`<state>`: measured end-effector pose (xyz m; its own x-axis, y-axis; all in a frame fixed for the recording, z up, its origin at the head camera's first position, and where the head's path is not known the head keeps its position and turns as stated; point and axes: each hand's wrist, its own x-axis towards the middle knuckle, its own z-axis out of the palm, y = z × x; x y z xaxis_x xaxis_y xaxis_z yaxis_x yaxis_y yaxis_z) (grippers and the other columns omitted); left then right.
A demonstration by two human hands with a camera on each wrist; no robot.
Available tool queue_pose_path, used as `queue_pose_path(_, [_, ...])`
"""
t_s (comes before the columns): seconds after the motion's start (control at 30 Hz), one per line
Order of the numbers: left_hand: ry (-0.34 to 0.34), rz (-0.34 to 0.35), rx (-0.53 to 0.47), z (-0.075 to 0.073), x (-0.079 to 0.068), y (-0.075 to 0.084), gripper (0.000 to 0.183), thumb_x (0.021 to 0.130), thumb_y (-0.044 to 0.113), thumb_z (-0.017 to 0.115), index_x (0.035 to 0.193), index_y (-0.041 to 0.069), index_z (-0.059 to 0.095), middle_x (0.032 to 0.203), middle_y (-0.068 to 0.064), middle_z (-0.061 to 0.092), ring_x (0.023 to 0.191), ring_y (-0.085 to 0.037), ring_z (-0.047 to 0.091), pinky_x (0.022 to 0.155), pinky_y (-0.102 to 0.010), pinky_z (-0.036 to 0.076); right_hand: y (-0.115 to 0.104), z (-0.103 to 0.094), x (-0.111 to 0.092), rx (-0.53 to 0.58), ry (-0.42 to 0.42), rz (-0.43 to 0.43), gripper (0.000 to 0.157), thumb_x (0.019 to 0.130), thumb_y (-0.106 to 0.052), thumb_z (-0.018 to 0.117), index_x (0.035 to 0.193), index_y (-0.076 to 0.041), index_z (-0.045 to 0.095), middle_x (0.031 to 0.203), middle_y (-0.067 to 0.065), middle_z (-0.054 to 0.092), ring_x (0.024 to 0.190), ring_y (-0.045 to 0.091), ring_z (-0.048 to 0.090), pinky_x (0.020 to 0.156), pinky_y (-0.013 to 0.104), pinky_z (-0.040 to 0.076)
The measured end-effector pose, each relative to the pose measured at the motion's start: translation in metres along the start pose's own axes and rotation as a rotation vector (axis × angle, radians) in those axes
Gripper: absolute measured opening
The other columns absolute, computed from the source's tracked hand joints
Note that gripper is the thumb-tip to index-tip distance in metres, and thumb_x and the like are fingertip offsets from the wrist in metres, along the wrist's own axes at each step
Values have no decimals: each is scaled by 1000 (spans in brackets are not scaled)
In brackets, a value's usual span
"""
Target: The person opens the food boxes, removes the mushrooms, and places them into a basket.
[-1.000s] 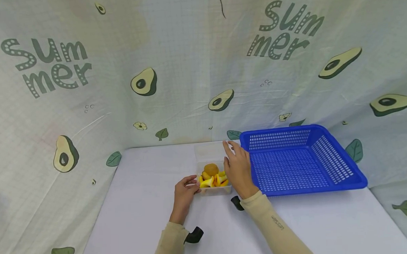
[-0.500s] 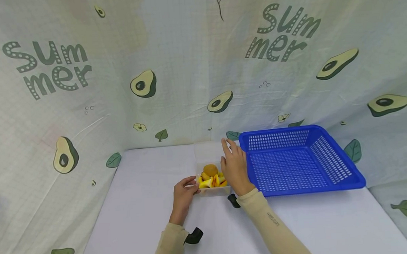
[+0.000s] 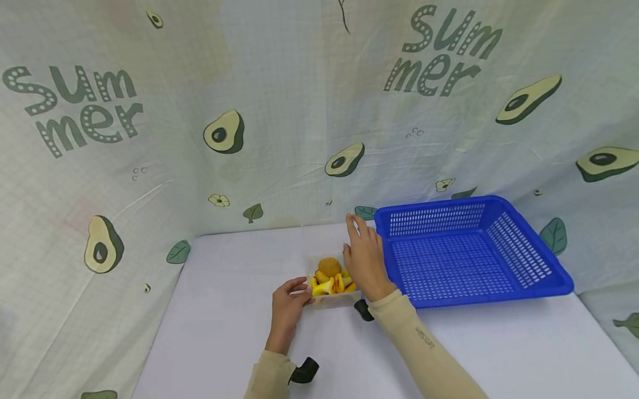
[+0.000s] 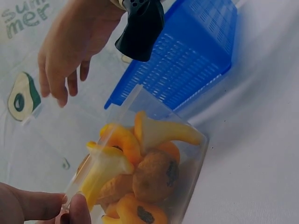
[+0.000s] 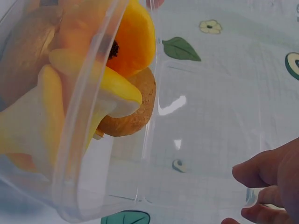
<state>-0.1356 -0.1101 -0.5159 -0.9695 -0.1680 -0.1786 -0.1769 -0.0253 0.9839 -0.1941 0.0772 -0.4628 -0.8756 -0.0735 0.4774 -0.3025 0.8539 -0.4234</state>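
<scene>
A clear plastic box (image 3: 338,300) stands on the table, holding several yellow trumpet-shaped mushrooms (image 3: 324,288) and rounded brown pieces (image 3: 330,266), some with dark marks. Its clear lid (image 5: 205,112) is raised at the far side. My left hand (image 3: 288,306) pinches the box's left rim between thumb and fingers. Forward of the box's right side is my right hand (image 3: 365,259), fingers extended and thumb apart. In the right wrist view, its fingers (image 5: 266,212) are by the lid's edge; whether they touch it is unclear.
A blue perforated plastic basket (image 3: 472,259) stands right of the box, close to the right hand and forearm. Behind the white table (image 3: 237,273) hangs a cloth (image 3: 274,107) printed with avocados. A black camera mount (image 3: 304,370) sits at the left wrist.
My right hand has moved slightly left and away from me, along the box's right side towards the lid. My left hand stays on the rim, and the box and basket have not moved.
</scene>
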Motion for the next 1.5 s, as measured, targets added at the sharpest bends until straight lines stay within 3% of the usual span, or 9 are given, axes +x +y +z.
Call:
queue_pose_path(0.37, [-8,-21,23,0,1,0,38,96,-6,70,133,-14,63,110,-19,62,80,-13,65,74,-26,66,0,0,6,-11,-103,42,74,99,-7,73,162,3,36,166,20,38,133,44,52,119,58,42])
queue_pose_path(0.53, [-15,-27,2,2,3,0,37,96,-8,70,132,-14,63,109,-18,61,80,-14,64,74,-26,66,3,0,6,45,-163,97,76,101,-9,70,165,1,29,171,18,30,142,43,45,126,59,35])
queue_pose_path(0.67, [-25,-37,-10,2,3,-1,39,97,-7,69,134,-15,61,108,-16,60,80,-14,63,75,-27,67,5,-3,2,116,-158,116,78,100,-8,72,165,1,30,171,18,31,144,45,43,126,62,32])
queue_pose_path(1.07, [-20,-31,-34,0,3,-2,37,96,-9,68,132,-15,62,106,-16,59,79,-15,63,72,-23,65,6,-12,-26,131,-65,34,78,93,-5,79,161,1,39,163,23,41,139,46,46,120,63,37])
queue_pose_path(1.3, [-20,-37,-31,-1,4,-1,36,97,-8,68,132,-14,63,107,-16,59,80,-14,62,73,-24,66,8,-10,-44,159,25,-38,62,87,3,82,145,0,60,148,23,54,124,43,55,105,58,49])
queue_pose_path(1.5, [-18,-33,-47,-2,3,0,36,97,-8,68,132,-14,62,106,-15,59,79,-14,62,74,-26,66,11,-3,-52,150,-53,-207,43,84,4,86,125,-5,75,136,16,64,119,38,61,104,57,54])
